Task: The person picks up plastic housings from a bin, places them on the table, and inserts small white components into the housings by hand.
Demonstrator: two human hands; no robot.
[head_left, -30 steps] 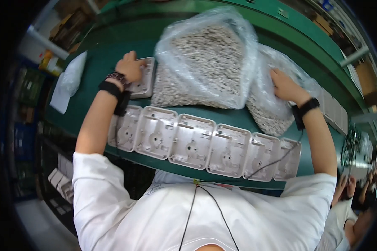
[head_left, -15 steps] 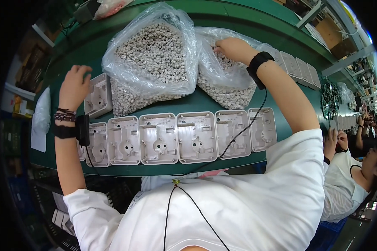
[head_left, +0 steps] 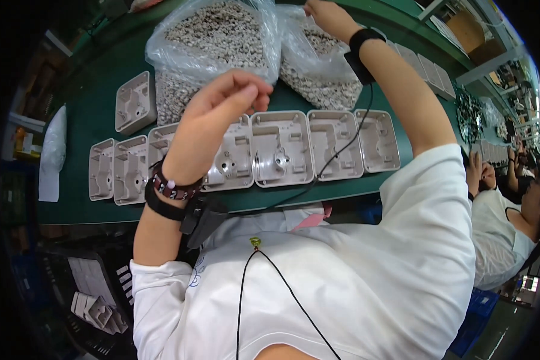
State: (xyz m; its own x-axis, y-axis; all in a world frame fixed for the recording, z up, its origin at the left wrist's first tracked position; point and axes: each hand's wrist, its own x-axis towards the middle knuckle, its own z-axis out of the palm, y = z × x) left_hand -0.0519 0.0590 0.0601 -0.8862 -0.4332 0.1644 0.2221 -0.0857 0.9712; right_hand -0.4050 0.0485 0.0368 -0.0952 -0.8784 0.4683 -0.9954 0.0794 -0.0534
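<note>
My left hand (head_left: 225, 111) hangs above the row of pale grey plastic housings (head_left: 282, 147), its fingers loosely bent and apart, and nothing shows in them. It partly covers the middle housings and the front of a large clear plastic bag (head_left: 213, 39) full of small whitish plastic parts. Further right, my right hand (head_left: 331, 19) is at the top of a smaller clear bag (head_left: 324, 81) holding similar small parts. Its fingers are drawn together at the bag's opening; whatever lies between the fingertips is too small to make out. Each wrist wears a black strap with a device.
A single housing (head_left: 135, 103) stands behind the row's left end. A white plastic packet (head_left: 54, 153) lies at the table's left. More housings (head_left: 429, 72) stand at the back right, near a heap of dark parts (head_left: 471, 117). A co-worker (head_left: 504, 234) sits to my right.
My left hand has swung right, from beside the lone housing to above the row. My right hand stays at the smaller bag. The whole view has tilted, so the table appears higher.
</note>
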